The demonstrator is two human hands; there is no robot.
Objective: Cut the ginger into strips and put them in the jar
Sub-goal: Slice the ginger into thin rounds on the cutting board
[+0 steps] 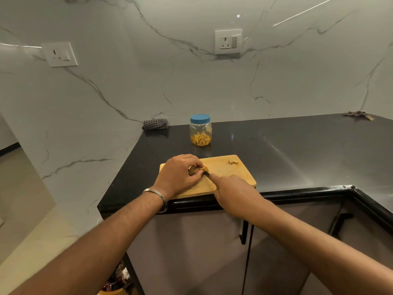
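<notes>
A wooden cutting board [231, 175] lies at the front edge of the black counter. My left hand [178, 175] presses a piece of ginger [194, 170] down on the board, mostly hiding it. My right hand [231, 192] grips a knife [206, 173]; its index finger lies along the blade, which touches the ginger. Only a short dark part of the blade shows. A few ginger scraps [233, 161] lie at the board's far right. Behind the board stands a clear plastic jar [200, 133] with its blue lid on and ginger strips inside.
A folded checked cloth [155, 124] lies against the marble wall at the counter's back left. Another crumpled cloth [358, 114] sits at the far right. The counter [297, 150] ends at the left beside the board; cabinet doors hang below.
</notes>
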